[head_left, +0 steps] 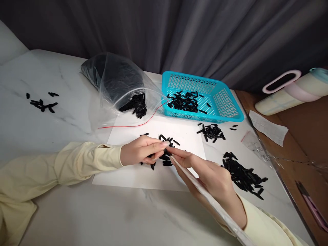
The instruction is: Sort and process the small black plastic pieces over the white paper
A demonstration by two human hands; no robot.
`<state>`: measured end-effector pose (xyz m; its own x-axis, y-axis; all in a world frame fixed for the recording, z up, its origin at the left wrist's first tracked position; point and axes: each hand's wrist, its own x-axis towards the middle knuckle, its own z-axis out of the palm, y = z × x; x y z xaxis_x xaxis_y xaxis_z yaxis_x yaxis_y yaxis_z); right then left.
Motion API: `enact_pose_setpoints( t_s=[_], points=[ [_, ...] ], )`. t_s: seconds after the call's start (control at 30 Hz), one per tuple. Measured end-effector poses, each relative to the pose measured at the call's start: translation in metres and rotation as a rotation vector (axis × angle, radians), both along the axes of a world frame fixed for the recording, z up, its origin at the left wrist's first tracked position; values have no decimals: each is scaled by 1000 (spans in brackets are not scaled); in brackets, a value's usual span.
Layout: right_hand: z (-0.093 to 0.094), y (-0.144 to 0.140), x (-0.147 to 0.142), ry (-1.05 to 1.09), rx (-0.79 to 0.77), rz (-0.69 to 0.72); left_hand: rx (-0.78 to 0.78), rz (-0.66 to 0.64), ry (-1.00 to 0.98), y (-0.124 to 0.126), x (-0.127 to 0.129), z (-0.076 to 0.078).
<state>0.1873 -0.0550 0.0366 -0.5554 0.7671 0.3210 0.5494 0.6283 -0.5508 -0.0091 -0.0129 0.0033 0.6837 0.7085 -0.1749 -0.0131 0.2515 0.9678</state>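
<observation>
Black pieces (166,150) between both hands (179,155)

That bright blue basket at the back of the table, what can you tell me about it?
The blue basket is a shallow rectangular tray of turquoise plastic, with slotted, perforated walls and a flared rim. It sits upright on the white marble-look table, near the dark curtain. A loose heap of small black pieces lies inside, toward its left side; the right part of the floor is mostly bare. The mouth of a clear plastic bag reaches its left edge. Neither hand touches it.
</observation>
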Motion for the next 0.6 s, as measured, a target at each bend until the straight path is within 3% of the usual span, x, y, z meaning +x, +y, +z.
enact_pose_setpoints(
  t_s=[0.43, 0.6],
  points=[
    [-9, 0, 0, -35, 105, 18, -10, -11, -14, 1, 0, -1],
    [-13, 1, -8, -24, 277, 86, -61, -2, -15, 3, 1, 1]
  ],
)
